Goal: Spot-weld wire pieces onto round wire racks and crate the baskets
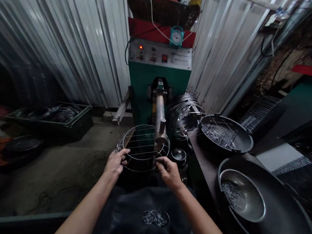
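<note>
Gripping a round wire rack (142, 146) at centre frame, both hands work close to the machine. Left hand (116, 162) sits on the rack's lower-left rim, fingers curled shut over the outer ring wire. Right hand (169, 170) is at the rack's lower-right edge, fingers pinched nearly closed, prob. on a thin wire piece or the rim itself; too small to tell which. Rack lies flat under the metal arm (159, 119) that sticks out fwd from the green machine (157, 78), arm tip touching the rack's grid approx. right of its middle.

Upper centre: small blue clock (176, 36) hangs on the machine front, woven basket (160, 8) on top. Right of the arm, a wire coil (184, 113), then a dark pan (225, 135) w/ short wire bits. Lower right: big black wok (274, 224) holding a smaller steel bowl (245, 195) w/ more wire bits. Bottom centre: loose wire pieces (155, 217) lie on the dark apron (128, 222) over the lap. Left mid-frame: green crate (53, 117) on the floor by the corrugated wall (54, 27).
</note>
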`<action>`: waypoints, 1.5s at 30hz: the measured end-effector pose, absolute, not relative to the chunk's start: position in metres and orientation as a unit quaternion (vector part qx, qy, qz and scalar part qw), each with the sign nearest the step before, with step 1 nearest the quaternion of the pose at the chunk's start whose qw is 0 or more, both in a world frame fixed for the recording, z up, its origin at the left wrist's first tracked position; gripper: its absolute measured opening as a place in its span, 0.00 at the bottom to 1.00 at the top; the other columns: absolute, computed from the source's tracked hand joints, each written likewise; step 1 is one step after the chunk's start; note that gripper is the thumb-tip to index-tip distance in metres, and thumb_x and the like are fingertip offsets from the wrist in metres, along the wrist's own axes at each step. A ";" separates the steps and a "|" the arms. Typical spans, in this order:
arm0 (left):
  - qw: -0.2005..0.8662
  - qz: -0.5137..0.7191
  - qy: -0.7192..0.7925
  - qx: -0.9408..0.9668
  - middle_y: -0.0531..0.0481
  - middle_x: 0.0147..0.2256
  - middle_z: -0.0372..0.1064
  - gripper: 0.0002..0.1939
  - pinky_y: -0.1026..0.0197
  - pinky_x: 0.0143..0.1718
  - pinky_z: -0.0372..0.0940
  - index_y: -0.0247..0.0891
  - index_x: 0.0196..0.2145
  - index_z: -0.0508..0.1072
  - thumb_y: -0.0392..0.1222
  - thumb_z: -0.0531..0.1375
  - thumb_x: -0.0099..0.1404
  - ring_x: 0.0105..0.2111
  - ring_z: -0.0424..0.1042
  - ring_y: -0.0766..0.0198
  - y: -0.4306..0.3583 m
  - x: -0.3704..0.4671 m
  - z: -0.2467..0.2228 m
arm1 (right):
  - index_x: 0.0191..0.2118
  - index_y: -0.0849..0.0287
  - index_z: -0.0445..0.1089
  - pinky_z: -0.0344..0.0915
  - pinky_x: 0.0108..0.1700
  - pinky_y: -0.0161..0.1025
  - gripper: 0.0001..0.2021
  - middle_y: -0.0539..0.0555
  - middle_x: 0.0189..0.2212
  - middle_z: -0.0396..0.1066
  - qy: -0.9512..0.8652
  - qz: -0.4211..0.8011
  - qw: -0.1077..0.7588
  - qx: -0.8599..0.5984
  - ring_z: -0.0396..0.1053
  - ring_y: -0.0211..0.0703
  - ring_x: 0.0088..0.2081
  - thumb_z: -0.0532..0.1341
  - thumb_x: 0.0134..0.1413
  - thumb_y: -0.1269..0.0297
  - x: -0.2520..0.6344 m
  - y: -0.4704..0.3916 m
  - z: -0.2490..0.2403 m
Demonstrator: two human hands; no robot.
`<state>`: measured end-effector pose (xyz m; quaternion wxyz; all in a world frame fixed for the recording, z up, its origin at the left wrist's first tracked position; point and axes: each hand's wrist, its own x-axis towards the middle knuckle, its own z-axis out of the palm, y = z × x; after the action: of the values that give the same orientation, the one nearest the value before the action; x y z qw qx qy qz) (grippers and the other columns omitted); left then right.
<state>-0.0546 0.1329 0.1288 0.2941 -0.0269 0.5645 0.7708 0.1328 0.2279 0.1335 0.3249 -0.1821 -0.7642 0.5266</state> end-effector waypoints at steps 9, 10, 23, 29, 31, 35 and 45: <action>0.305 0.765 0.566 -0.028 0.63 0.16 0.51 0.21 0.71 0.14 0.42 0.37 0.22 0.58 0.36 0.66 0.31 0.14 0.49 0.78 0.137 -0.050 0.126 | 0.35 0.59 0.68 0.64 0.28 0.33 0.08 0.47 0.19 0.68 -0.742 0.543 0.297 -0.257 0.68 0.37 0.22 0.56 0.52 0.62 0.131 0.234 0.102; 0.302 0.766 0.568 -0.026 0.63 0.16 0.52 0.21 0.71 0.14 0.42 0.37 0.22 0.58 0.36 0.66 0.31 0.14 0.49 0.78 0.137 -0.050 0.127 | 0.35 0.59 0.68 0.63 0.28 0.33 0.08 0.47 0.19 0.68 -0.745 0.541 0.292 -0.259 0.68 0.38 0.22 0.56 0.52 0.63 0.130 0.236 0.097; 0.312 0.759 0.569 -0.046 0.63 0.16 0.52 0.20 0.71 0.13 0.43 0.37 0.21 0.58 0.36 0.66 0.31 0.14 0.49 0.79 0.139 -0.054 0.125 | 0.36 0.59 0.68 0.64 0.26 0.31 0.08 0.49 0.26 0.71 -0.732 0.539 0.368 -0.194 0.68 0.34 0.21 0.55 0.54 0.62 0.132 0.228 0.117; 0.305 0.762 0.571 -0.023 0.63 0.16 0.51 0.20 0.72 0.13 0.43 0.37 0.22 0.58 0.36 0.66 0.32 0.14 0.48 0.78 0.140 -0.051 0.125 | 0.34 0.59 0.67 0.62 0.24 0.31 0.07 0.47 0.21 0.68 -0.733 0.561 0.303 -0.235 0.68 0.35 0.19 0.55 0.52 0.64 0.126 0.240 0.091; 0.304 0.766 0.565 -0.024 0.63 0.17 0.52 0.21 0.72 0.13 0.43 0.37 0.22 0.58 0.36 0.66 0.31 0.15 0.48 0.78 0.141 -0.050 0.125 | 0.34 0.59 0.67 0.62 0.24 0.31 0.07 0.48 0.23 0.69 -0.719 0.576 0.309 -0.236 0.68 0.35 0.19 0.56 0.51 0.63 0.124 0.240 0.093; 0.309 0.766 0.563 -0.028 0.63 0.17 0.52 0.21 0.72 0.13 0.43 0.37 0.22 0.58 0.36 0.66 0.30 0.15 0.48 0.78 0.143 -0.050 0.127 | 0.34 0.59 0.67 0.63 0.25 0.32 0.08 0.48 0.23 0.69 -0.704 0.590 0.313 -0.241 0.69 0.36 0.21 0.56 0.51 0.62 0.124 0.239 0.097; 0.297 0.758 0.580 -0.041 0.63 0.16 0.50 0.20 0.71 0.13 0.43 0.37 0.22 0.58 0.37 0.66 0.32 0.14 0.48 0.77 0.149 -0.050 0.126 | 0.35 0.60 0.66 0.62 0.23 0.31 0.09 0.47 0.20 0.68 -0.705 0.583 0.313 -0.256 0.67 0.36 0.20 0.55 0.51 0.61 0.122 0.243 0.100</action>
<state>-0.0502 0.1485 0.1263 0.2972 -0.0406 0.5796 0.7577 0.1221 0.2431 0.1003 0.3132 -0.2562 -0.7048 0.5827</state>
